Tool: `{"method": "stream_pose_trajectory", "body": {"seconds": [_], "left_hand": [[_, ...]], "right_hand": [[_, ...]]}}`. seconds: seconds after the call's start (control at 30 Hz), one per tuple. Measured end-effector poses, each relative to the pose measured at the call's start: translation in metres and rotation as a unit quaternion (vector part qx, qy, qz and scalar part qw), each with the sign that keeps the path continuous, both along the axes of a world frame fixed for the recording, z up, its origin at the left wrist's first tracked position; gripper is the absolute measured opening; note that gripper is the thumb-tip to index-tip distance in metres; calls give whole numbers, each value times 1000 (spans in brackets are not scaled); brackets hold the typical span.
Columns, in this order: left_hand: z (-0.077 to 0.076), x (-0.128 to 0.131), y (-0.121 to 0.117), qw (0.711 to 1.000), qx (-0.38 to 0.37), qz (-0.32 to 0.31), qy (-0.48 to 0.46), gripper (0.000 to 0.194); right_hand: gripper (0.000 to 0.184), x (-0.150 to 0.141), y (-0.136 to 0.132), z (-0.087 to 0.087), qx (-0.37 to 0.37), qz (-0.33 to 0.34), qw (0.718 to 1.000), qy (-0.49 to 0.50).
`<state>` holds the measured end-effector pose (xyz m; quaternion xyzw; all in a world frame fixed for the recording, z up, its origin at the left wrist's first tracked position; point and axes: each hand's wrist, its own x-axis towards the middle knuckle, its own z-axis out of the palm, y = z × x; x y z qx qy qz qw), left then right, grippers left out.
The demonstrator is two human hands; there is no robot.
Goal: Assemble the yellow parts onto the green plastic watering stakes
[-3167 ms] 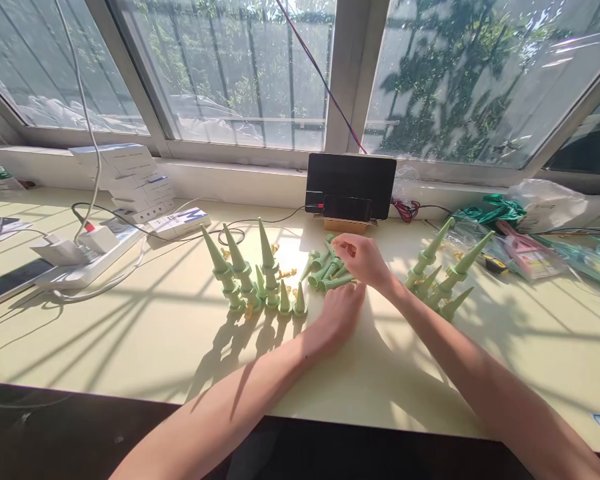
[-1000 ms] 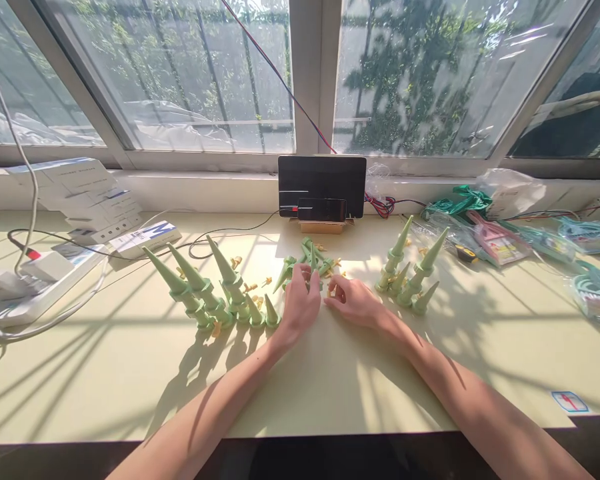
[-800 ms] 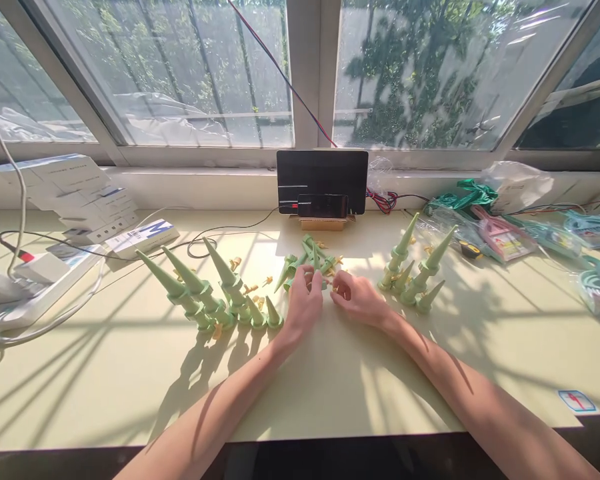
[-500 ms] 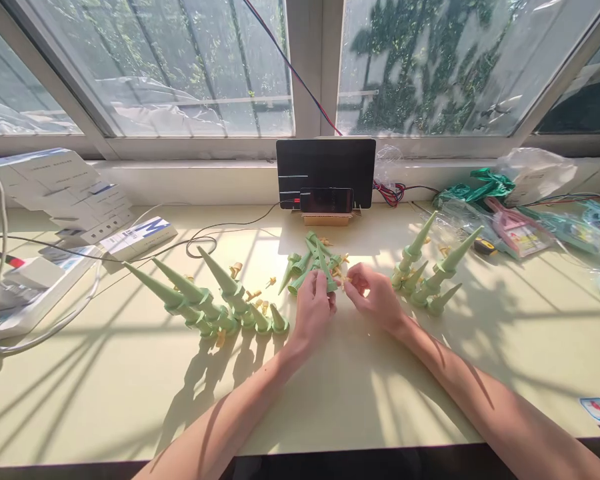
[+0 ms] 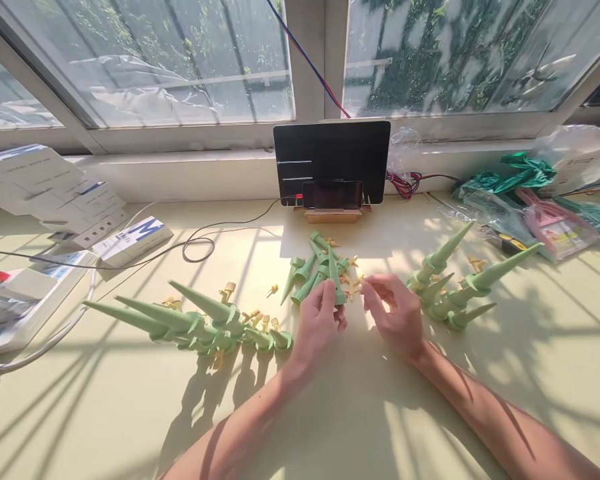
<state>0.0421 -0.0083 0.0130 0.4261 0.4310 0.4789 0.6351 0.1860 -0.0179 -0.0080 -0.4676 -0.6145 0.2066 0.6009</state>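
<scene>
My left hand (image 5: 321, 323) is closed round a pale green cone spike (image 5: 335, 277), its tip pointing away from me. Just to its right, my right hand (image 5: 397, 315) pinches a small yellow plastic piece (image 5: 360, 281) between thumb and forefinger, a short gap from the spike's wide end. Behind both hands lies a loose heap of green spikes (image 5: 307, 269) with small yellow pieces (image 5: 351, 262) scattered among them.
A row of stacked green spikes (image 5: 200, 323) stands to the left, another group (image 5: 450, 287) to the right. A dark tablet (image 5: 332, 161) with a phone (image 5: 333, 195) leans at the window. A power strip (image 5: 10, 311), cables (image 5: 199, 248), boxes (image 5: 133, 240) and plastic bags (image 5: 530, 200) line the sides.
My left hand lifted one green spike out of the heap. My right hand picked up a small yellow piece and brought it close to the spike. The camera tilted down.
</scene>
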Motion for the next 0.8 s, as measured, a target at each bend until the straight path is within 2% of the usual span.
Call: {"method": "stream_pose_trajectory", "body": {"seconds": [0.17, 0.3, 0.63, 0.8], "left_hand": [[7, -3, 0, 998, -12, -55, 26, 36], [10, -8, 2, 994, -12, -80, 73, 36], [5, -9, 0, 993, -39, -82, 76, 37], [2, -5, -4, 994, -19, -74, 82, 39]], "right_hand": [[2, -4, -3, 1, -10, -21, 1000, 8], [4, -8, -7, -1, -25, -41, 999, 5], [11, -11, -11, -3, -48, -87, 995, 33], [12, -10, -13, -5, -17, -63, 998, 20]]}}
